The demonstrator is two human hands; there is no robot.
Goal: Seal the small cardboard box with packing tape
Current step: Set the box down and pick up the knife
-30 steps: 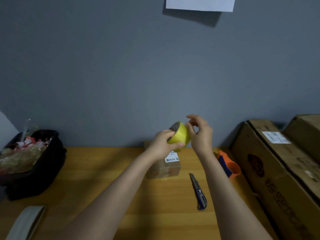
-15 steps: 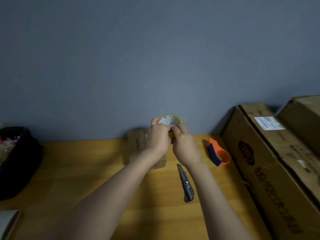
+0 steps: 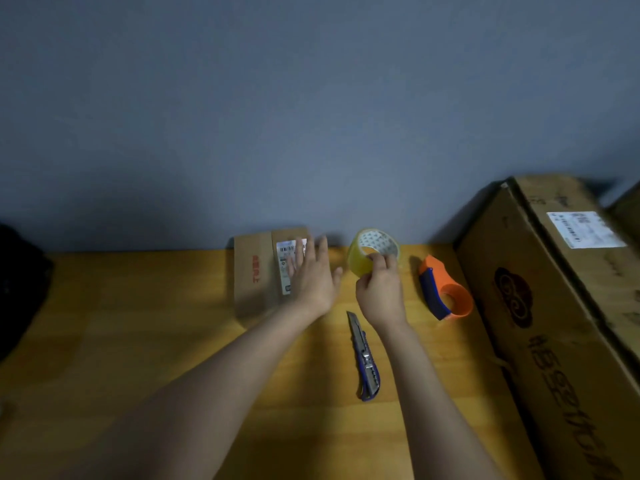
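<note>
Head view: right hand (image 3: 381, 292) is closed on the tape roll (image 3: 363, 256), fingers hooked into the core and thumb on the outer band; the roll is held on edge above the wooden table (image 3: 138, 341), close to the grey wall (image 3: 311, 116). Left hand (image 3: 311, 275) is flat with fingers spread, holding nothing, over the right part of the small cardboard box (image 3: 256, 271); contact with the box top cannot be confirmed because the hand is blurred. The box lies at the table's far edge against the wall, with a white label (image 3: 287, 251) partly covered by the fingers. A utility knife (image 3: 365, 362) lies on the table just below the right wrist. An orange tape dispenser (image 3: 445, 292) sits right of the roll, beside a large cardboard carton (image 3: 554, 323).
</note>
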